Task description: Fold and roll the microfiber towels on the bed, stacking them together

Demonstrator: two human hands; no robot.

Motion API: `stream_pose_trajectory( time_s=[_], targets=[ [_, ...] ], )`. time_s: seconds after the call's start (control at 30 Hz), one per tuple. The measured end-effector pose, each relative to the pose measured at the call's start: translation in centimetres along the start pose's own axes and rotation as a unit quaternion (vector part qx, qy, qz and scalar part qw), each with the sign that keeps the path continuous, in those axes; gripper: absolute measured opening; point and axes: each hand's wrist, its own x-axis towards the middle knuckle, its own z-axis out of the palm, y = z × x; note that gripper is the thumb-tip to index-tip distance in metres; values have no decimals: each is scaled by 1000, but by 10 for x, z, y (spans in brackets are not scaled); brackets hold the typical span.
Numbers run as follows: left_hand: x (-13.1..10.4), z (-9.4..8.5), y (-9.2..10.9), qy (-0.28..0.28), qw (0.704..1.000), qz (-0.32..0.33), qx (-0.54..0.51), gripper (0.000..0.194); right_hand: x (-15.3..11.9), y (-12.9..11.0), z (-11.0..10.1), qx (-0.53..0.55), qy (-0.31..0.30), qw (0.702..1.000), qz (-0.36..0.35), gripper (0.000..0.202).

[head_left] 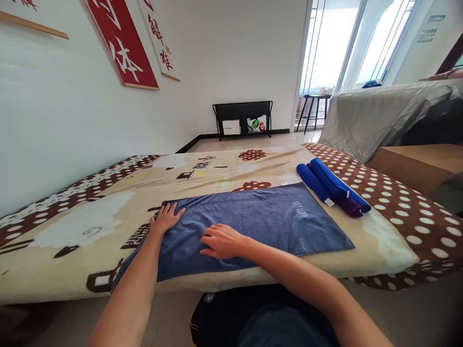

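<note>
Blue-grey rectangular cloth towel (249, 214) lies spread across a cream, patterned plush blanket (277, 164) — left hand (167, 219) flat, fingers apart, on its far-left corner; right hand (223, 241) half-curled, seemingly empty, over it, left of centre.

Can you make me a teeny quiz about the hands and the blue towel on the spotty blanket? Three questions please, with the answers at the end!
1. True or false: the blue towel covers the whole spotty blanket.
2. The left hand is resting on: A) the blue towel, B) the black rack, C) the window.
3. Fill in the gap: seen by the person, the rolled cloths lie to the ____ of the blue towel.

Key: 1. False, lots of blanket shows around it. 2. A. 3. right.
</note>
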Motion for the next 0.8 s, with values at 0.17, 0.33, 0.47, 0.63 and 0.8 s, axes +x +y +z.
stream_pose_trajectory(
  time_s=[0.17,0.33,0.47,0.63,0.8],
  targets=[
    [-1,2,0,10,1000,-2,-3,87,12,-24,22,-49,29,998,15,39],
    [10,2,-2,4,1000,-10,-9,87,2,-18,27,-13,13,1000,-2,30],
    [18,3,0,21,999,-29,-4,86,-3,-15,24,23,-6,999,-23,26],
    [22,6,5,65,997,-37,6,82,-4,-12,18,59,-20,997,-34,24],
    [32,3,-2,32,999,-19,8,79,-8,-2,9,114,-4,993,-9,31]
  ],
)
